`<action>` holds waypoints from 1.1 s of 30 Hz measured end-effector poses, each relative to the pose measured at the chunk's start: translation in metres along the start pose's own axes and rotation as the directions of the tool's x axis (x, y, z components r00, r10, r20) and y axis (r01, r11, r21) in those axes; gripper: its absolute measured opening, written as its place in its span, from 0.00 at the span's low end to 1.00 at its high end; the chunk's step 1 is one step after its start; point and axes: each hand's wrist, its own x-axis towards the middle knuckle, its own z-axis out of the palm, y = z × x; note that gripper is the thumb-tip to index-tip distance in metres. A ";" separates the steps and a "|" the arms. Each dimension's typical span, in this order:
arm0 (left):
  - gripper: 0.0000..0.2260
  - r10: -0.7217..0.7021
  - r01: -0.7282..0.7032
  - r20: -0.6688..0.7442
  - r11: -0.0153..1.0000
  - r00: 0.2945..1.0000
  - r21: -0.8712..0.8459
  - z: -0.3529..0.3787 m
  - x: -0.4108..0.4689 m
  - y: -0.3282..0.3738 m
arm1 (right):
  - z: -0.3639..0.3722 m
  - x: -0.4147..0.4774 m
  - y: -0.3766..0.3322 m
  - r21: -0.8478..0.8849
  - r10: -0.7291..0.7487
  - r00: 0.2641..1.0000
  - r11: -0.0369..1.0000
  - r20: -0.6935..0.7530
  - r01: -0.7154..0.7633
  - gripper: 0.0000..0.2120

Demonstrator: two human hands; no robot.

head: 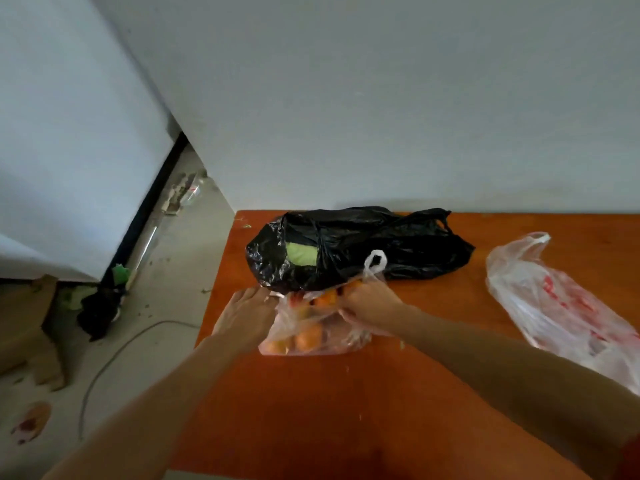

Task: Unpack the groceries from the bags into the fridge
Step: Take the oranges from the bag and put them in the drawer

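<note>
While the right hand (372,301) closes its fingers on the upper rim of a clear plastic bag (313,329), the left hand (247,313) lies flatter along the bag's left edge, its fingers stretched toward the opening; whether it pinches the plastic there I cannot tell. Between the two hands the bag's mouth is pulled apart, and several oranges (308,337) show through the film, some at the opening and some lower down. One white handle loop of this bag stands up just behind the right hand. Touching the bag on its far side lies a black plastic bag (360,247), knotted, with something pale green (302,253) showing through a gap. Well to the right lies a second clear bag with red print (561,306), slack and flat. All three rest on an orange-brown table (381,410) against a pale wall. Off to the left stands the white fridge (69,150), its side turned to the table, with scraps and a cable on the floor below.
</note>
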 end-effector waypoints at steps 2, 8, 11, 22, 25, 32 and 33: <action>0.15 0.082 -0.081 0.015 0.996 0.997 -0.044 0.012 0.003 -0.001 | 0.017 -0.022 0.000 0.051 0.102 0.991 0.993 0.083 -0.107 0.13; 0.13 0.302 -0.315 -0.094 0.933 0.949 -0.176 0.023 0.007 0.000 | 0.054 -0.093 -0.056 0.146 0.366 0.897 0.901 0.248 -0.408 0.12; 0.13 0.405 -0.441 -0.216 0.884 0.889 -0.156 0.024 0.016 0.005 | 0.060 -0.099 -0.093 0.213 0.424 0.850 0.840 0.313 -0.498 0.11; 0.21 0.644 -0.647 0.067 0.755 0.762 0.104 0.011 0.024 0.039 | 0.002 -0.038 -0.078 0.234 0.475 0.878 0.849 0.053 -0.473 0.08; 0.18 0.653 -0.659 0.093 0.747 0.752 0.088 0.017 0.030 0.035 | 0.008 -0.022 -0.052 0.186 0.535 0.813 0.795 0.230 -0.577 0.14; 0.29 0.524 -0.536 0.124 0.839 0.843 0.095 0.045 0.042 0.015 | 0.040 0.005 -0.008 0.147 0.445 0.855 0.858 0.265 -0.492 0.27; 0.31 0.512 -0.525 0.127 0.844 0.849 0.108 0.050 0.042 0.014 | 0.044 0.007 -0.003 0.176 0.451 0.860 0.851 0.240 -0.495 0.26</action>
